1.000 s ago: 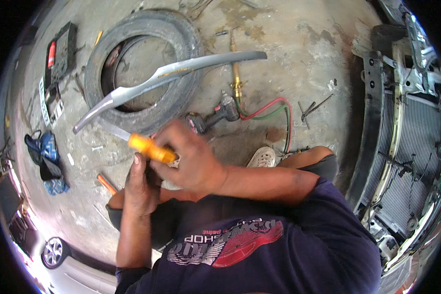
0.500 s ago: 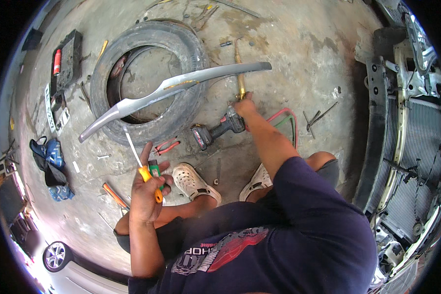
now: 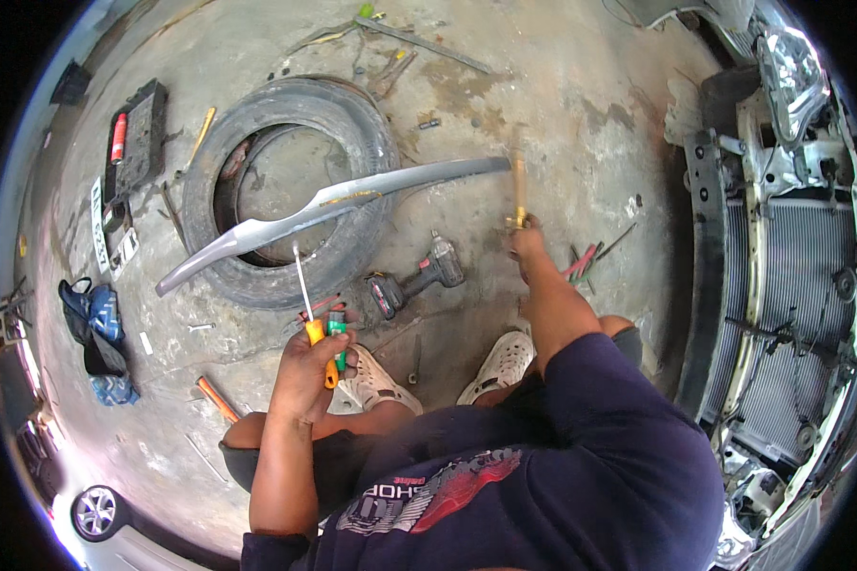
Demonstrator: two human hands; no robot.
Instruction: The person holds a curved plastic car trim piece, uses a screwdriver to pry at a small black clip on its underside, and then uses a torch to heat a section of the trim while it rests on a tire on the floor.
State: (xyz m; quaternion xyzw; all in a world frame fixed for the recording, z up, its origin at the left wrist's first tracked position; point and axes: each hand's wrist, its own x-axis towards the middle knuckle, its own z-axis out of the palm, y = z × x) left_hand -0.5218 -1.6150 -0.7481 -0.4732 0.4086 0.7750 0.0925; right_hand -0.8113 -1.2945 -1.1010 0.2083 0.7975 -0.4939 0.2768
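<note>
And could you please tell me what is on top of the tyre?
A long silver-grey trim piece lies across the tyre, both ends reaching past it. The parts of the tyre directly beneath are covered.

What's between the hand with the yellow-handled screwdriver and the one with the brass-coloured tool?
In the head view, a black and grey cordless power tool lies on the concrete floor between the left hand and right hand.
</note>
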